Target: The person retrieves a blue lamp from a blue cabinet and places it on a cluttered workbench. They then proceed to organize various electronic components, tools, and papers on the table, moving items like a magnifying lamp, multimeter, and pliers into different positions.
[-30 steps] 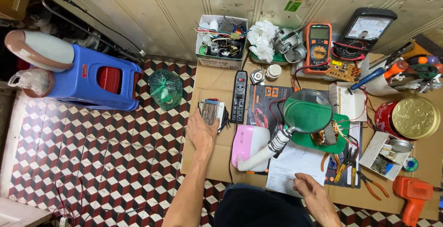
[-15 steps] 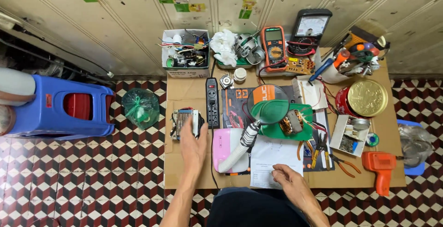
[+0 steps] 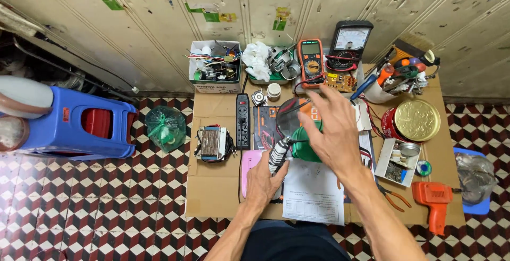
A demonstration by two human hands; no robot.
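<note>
Gripping the ribbed handle (image 3: 278, 153), left hand (image 3: 264, 182) closed; right hand (image 3: 330, 128) spread open, covering green lamp (image 3: 303, 143)

One head-worn camera looks steeply down from well above the bench (image 3: 212, 197), facing the wall (image 3: 159, 27) beyond it.

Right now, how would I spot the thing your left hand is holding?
Start at the cardboard-covered table and find the white printed sheet at its near edge. Just left of it, the left hand grips a ribbed black-and-silver handle, the only thing leaning up toward the green lamp.
</note>
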